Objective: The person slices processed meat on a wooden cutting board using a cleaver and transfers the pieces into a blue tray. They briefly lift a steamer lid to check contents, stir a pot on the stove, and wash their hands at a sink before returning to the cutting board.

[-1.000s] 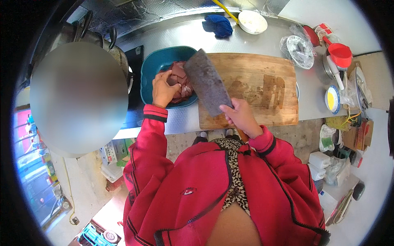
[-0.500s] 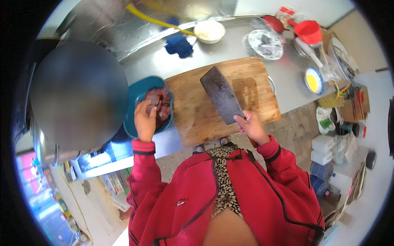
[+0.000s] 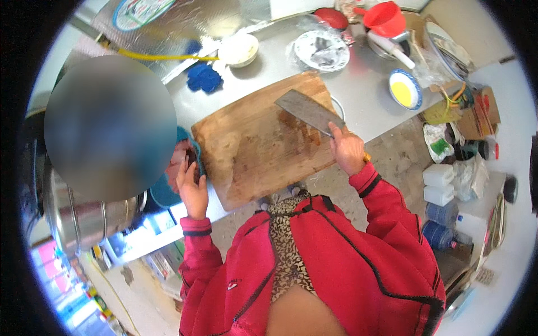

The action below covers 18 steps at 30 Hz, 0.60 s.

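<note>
My right hand (image 3: 348, 150) grips a cleaver (image 3: 308, 111) by its handle, index finger laid along the blade. The broad dark blade is over the right part of a wooden cutting board (image 3: 246, 140); whether it touches the wood I cannot tell. At the board's left side, my left hand (image 3: 192, 190) reaches into a teal basin (image 3: 161, 193) of raw meat (image 3: 178, 159). Its thumb and fingers close around a dark piece of the meat. A large blurred round patch hides much of the basin. Wet marks darken the board near the blade.
Behind the board are a blue cloth (image 3: 204, 78), a white bowl (image 3: 239, 51) and a plastic-covered plate (image 3: 322, 51). Farther right stand a red scoop (image 3: 385, 20) and a bowl of yellow liquid (image 3: 404, 89). A metal pot (image 3: 84, 215) is at the left.
The cleaver has swung lower and flatter, its blade now pointing up-left toward the board's far edge. My left hand stays at the meat. The whole view has shifted, moving the counter leftward.
</note>
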### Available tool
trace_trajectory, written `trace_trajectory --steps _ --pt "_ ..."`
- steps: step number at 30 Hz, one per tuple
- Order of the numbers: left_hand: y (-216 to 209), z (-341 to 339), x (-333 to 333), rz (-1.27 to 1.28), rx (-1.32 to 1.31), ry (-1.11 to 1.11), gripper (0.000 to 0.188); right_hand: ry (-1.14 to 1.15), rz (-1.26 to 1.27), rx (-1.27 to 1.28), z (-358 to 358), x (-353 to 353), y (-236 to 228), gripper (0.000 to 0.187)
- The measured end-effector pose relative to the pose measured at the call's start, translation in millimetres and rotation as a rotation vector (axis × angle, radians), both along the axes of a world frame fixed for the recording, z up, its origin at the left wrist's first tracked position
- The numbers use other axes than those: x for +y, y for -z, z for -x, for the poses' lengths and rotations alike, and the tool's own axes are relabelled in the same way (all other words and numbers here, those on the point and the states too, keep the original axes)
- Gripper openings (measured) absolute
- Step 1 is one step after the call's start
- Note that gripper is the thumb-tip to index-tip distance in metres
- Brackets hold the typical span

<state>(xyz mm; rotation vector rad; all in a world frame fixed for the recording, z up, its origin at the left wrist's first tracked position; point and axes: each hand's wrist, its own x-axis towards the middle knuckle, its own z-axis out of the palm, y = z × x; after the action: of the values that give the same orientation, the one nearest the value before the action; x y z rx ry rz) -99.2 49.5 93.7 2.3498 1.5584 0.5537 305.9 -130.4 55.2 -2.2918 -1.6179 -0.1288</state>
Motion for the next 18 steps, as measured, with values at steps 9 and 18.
trace_trajectory --steps 9,18 --pt "13.7 -12.6 -51.3 0.108 -0.076 -0.069 0.037 -0.095 -0.036 0.017 -13.5 1.2 39.2 0.050" --pt "18.4 -27.6 -84.8 0.119 -0.091 -0.020 0.036 -0.050 0.156 0.045 -19.2 -0.7 54.3 0.045"
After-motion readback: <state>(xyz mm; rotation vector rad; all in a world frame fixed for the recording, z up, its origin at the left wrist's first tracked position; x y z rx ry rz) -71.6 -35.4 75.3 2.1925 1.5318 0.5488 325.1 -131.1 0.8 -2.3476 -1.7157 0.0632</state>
